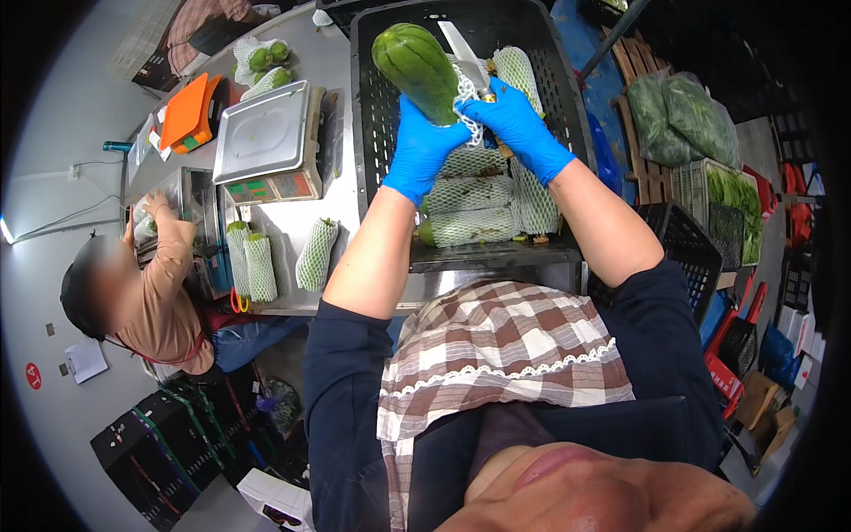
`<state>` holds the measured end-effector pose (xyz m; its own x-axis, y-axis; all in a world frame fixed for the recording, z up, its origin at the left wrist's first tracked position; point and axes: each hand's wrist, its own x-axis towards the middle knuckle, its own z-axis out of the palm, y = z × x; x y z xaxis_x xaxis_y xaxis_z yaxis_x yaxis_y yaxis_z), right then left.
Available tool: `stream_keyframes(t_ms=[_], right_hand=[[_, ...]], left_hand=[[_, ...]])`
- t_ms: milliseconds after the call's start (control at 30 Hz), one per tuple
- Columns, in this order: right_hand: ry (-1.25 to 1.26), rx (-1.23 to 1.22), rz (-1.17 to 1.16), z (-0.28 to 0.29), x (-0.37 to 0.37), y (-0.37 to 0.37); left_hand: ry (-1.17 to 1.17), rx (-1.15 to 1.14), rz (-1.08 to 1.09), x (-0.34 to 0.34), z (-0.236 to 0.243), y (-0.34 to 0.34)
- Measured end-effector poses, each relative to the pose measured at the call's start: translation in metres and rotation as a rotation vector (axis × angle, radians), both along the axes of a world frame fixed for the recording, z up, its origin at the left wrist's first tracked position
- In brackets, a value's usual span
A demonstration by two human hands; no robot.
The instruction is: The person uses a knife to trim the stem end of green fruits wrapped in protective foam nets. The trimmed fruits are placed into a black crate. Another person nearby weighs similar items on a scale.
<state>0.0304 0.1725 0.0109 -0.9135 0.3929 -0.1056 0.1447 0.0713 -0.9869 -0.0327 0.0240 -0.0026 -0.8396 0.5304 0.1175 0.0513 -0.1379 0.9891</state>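
Note:
Above a black perforated crate (567, 106), my blue-gloved left hand (422, 146) is wrapped round the lower end of a large green gourd (413, 66), which tilts up and to the left. A white foam net sleeve (468, 97) hangs bunched beside the gourd, between my hands. In my right hand (519, 124), also gloved in blue, is a knife (461, 49); its pale blade points away and left. The right thumb lies against the netting. Beneath my hands lie several net-wrapped gourds (470, 223) in the crate. My fingers hide part of the handle.
Left of the crate, a metal table (341, 191) bears a weighing scale (263, 133), an orange item (186, 111) and more wrapped gourds (316, 255). Another person (160, 301) works at its left end. Bagged greens (691, 115) and a crate of leafy vegetables (736, 204) stand at right.

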Motion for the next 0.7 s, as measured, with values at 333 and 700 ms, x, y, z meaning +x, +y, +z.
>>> stream_keyframes(t_ms=[333,700], right_hand=[[0.138,-0.265,-0.128,0.007,0.006,0.002],[0.193,-0.393,-0.088,0.014,0.010,0.005]], left_hand=[[-0.422,0.334,-0.051,-0.010,-0.001,-0.006],[-0.446,0.387,-0.026,-0.010,0.007,-0.010]])
